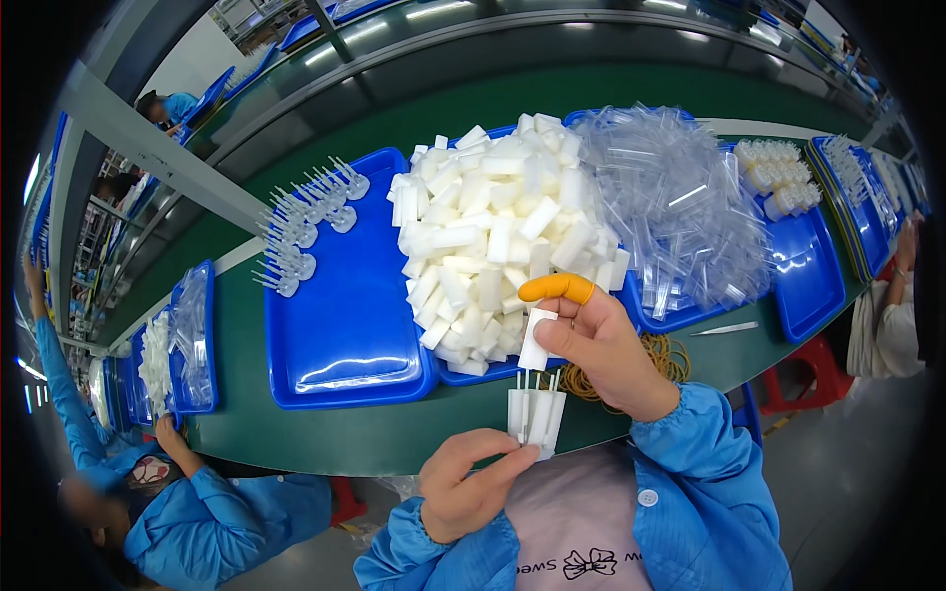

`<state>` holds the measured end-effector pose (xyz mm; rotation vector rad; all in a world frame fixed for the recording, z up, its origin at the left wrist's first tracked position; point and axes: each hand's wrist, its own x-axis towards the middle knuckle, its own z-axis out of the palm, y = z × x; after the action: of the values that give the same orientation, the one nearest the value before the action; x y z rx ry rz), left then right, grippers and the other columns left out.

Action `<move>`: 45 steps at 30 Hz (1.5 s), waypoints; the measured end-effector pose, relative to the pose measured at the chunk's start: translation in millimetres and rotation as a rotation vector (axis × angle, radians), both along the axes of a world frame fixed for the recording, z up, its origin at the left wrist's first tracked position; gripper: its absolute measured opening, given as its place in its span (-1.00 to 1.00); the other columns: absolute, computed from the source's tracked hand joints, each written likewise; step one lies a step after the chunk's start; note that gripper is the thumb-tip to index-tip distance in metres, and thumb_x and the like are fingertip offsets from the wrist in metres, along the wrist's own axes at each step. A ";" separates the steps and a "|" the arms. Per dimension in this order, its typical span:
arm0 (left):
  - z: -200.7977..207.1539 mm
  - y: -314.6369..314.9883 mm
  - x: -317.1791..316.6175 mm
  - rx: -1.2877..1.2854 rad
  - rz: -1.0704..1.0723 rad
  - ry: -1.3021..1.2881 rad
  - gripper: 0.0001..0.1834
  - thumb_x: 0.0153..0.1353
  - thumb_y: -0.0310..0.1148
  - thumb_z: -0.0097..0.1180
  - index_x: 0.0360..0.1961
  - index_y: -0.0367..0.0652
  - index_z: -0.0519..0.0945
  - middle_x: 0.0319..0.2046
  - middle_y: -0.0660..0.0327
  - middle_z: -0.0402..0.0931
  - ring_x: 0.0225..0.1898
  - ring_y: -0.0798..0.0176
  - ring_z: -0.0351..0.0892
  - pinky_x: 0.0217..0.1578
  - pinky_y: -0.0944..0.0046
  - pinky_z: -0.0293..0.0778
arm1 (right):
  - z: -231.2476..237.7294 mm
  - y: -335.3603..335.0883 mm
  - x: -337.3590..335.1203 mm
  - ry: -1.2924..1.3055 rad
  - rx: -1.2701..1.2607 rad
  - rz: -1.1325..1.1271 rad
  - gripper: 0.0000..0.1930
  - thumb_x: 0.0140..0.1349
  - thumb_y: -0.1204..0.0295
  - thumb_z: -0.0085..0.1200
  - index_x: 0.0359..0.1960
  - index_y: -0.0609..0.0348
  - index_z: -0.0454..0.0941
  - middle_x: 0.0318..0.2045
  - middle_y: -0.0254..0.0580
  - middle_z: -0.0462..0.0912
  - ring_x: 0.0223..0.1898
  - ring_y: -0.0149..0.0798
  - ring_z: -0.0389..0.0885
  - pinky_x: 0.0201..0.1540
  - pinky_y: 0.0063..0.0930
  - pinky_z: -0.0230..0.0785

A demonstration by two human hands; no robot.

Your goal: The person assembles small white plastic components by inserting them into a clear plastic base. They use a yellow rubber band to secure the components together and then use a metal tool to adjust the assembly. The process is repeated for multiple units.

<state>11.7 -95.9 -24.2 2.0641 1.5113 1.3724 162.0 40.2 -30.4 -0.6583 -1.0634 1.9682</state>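
A heap of clear plastic sleeves (678, 212), small narrow transparent bags, lies on a blue tray (806, 281) at the right part of the green counter (325, 433). The heap is high and loose; the sleeves are colourless and shiny and point in all directions. It touches the pile of white pieces at its left.

A second, smaller heap of the same clear sleeves (190, 330) lies on another blue tray (204, 389) far at the left of the counter, near a person in a blue coat.

No label, sign or screen can be seen clearly.
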 end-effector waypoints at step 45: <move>-19.3 7.5 11.9 -0.497 -0.270 -0.911 -0.08 -0.16 -0.43 0.47 0.21 -0.28 0.16 0.03 0.04 0.35 0.03 0.14 0.46 -0.01 0.19 0.45 | 19.7 -39.3 37.2 -0.431 0.635 0.043 -0.54 0.03 0.47 0.26 0.03 0.18 0.47 -0.30 -0.33 0.52 -0.28 -0.42 0.48 -0.24 -0.56 0.32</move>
<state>23.6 -88.4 -43.5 1.0435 0.9757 1.3524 199.2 0.9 -10.7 -0.7105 -1.8652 1.4126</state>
